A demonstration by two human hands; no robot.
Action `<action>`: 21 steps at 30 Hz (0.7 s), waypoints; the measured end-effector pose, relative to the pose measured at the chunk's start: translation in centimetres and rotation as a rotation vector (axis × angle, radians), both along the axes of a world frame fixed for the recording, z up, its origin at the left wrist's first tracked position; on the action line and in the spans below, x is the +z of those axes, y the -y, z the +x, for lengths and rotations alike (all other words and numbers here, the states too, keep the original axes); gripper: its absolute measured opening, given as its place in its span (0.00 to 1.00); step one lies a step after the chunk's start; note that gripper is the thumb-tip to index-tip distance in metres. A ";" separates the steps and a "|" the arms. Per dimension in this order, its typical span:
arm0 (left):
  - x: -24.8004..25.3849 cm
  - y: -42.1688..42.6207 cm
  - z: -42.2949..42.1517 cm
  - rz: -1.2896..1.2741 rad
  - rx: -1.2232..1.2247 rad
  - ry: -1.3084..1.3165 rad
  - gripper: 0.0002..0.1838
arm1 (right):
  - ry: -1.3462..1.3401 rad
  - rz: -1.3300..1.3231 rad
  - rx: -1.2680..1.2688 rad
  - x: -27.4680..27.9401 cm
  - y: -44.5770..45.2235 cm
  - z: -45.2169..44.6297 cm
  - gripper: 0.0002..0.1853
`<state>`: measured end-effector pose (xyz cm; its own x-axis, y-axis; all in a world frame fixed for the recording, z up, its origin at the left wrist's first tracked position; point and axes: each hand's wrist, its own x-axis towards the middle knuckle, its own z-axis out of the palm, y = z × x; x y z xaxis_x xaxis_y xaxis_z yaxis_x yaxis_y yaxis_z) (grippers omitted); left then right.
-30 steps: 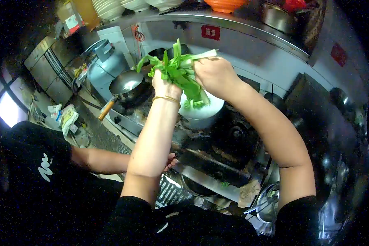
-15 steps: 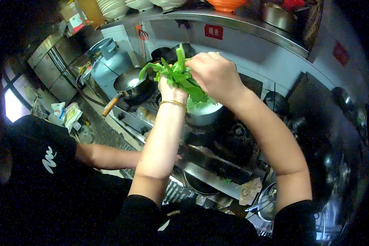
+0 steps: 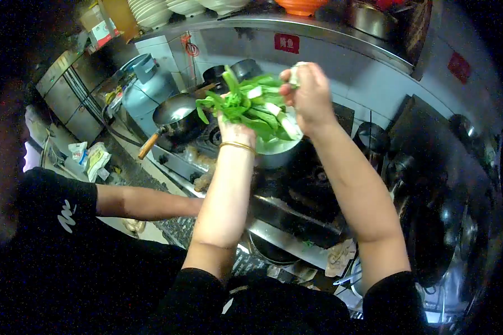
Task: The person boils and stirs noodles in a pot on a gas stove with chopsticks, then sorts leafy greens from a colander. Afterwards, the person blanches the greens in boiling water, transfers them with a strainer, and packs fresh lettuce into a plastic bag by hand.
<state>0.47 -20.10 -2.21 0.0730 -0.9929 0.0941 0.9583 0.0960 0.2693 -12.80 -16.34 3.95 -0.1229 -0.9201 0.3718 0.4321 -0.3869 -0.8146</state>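
Note:
Over the stove, my left hand [image 3: 235, 129], with a gold bangle at its wrist, is closed round a bunch of leafy greens [image 3: 254, 109]. Leaves spread to the left and white stem ends point right; they hide most of its fingers. Just right of the bunch, my right hand [image 3: 310, 95] is raised and closed on a pale piece of stem [image 3: 296, 73], apart from the bunch. Below both hands stands a metal pot [image 3: 276, 161] with whitish contents, partly covered by the greens.
A wok [image 3: 176, 114] with a wooden handle [image 3: 149, 146] sits left on the stove, near a blue gas cylinder [image 3: 146, 84]. Another person's arm [image 3: 145, 202] reaches in from the left. Stacked bowls [image 3: 151, 12] line the shelf above. Dark pans hang on the right.
My right hand has moved up and away from the greens, with a pale piece now showing in its fingers. The bunch has tipped so its white stems show. The view has shifted slightly.

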 end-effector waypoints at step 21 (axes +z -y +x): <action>1.4 -3.2 -1.8 -0.048 0.053 0.052 0.23 | 0.268 0.064 -0.146 -3.2 -2.6 -0.1 0.04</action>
